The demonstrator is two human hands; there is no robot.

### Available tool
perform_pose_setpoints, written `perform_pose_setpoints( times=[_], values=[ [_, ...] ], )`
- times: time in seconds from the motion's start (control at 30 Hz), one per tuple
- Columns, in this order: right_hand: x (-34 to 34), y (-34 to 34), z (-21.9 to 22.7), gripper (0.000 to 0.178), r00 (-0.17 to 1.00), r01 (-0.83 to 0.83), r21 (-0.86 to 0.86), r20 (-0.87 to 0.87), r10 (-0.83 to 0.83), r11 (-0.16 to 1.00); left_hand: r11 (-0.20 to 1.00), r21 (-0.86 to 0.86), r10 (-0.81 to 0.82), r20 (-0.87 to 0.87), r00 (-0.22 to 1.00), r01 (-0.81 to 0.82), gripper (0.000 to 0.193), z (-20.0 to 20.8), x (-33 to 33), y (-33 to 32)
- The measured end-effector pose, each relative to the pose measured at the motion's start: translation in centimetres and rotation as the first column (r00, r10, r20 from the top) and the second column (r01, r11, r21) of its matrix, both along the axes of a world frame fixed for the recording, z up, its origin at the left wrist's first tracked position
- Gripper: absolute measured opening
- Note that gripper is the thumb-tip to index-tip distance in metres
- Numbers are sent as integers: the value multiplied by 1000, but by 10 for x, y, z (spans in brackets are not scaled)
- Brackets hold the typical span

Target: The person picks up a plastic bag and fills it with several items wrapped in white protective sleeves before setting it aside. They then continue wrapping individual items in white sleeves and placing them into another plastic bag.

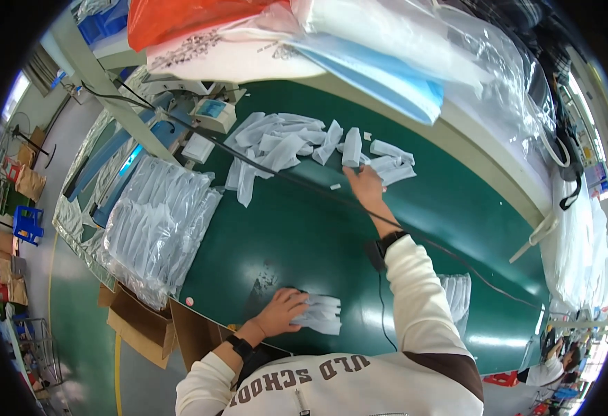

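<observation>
Near the table's front edge, my left hand point(281, 313) rests with bent fingers on the left end of a small stack of white translucent packets point(323, 316), gripping it. My right arm stretches across the table. The fingers of my right hand point(365, 184) close at the lower end of one upright white packet point(351, 147). Beside that hand lie several more loose packets point(392, 165), partly under its fingertips. A larger loose heap of such packets point(276, 142) spreads to the left. What the packets contain cannot be made out.
A clear bag full of packets point(158, 225) lies at the left, beside a blue machine with a lit strip point(130, 161). A black cable point(304, 186) crosses the view above the green table point(248, 239). Overhead, a shelf holds bags. An open carton point(137, 324) stands below left. More packets point(455, 295) lie beyond my right sleeve.
</observation>
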State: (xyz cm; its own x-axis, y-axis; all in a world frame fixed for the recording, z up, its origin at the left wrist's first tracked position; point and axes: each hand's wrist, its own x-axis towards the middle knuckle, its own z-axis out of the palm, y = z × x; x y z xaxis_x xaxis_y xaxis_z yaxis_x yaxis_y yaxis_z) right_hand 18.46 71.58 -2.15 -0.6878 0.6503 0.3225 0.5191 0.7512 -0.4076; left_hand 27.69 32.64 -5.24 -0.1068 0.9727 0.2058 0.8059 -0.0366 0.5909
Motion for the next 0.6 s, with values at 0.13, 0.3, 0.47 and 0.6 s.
perform_pose_setpoints(
  times=[0.13,0.3,0.47,0.6],
  values=[
    [-53,9,19,31,964,90,-608,251,84,789,997,-59,62,91,994,-57,72,0,18,-8],
    [-31,39,-31,21,989,-1,-766,-97,-113,643,995,-97,50,127,991,-38,84,6,18,4],
    [71,-40,-23,12,934,-356,-589,-213,286,725,998,-59,15,199,980,-4,84,-3,8,0],
    [168,-98,-26,9,878,-416,-683,-131,459,600,999,-44,11,54,998,-8,76,27,-6,14]
  ],
)
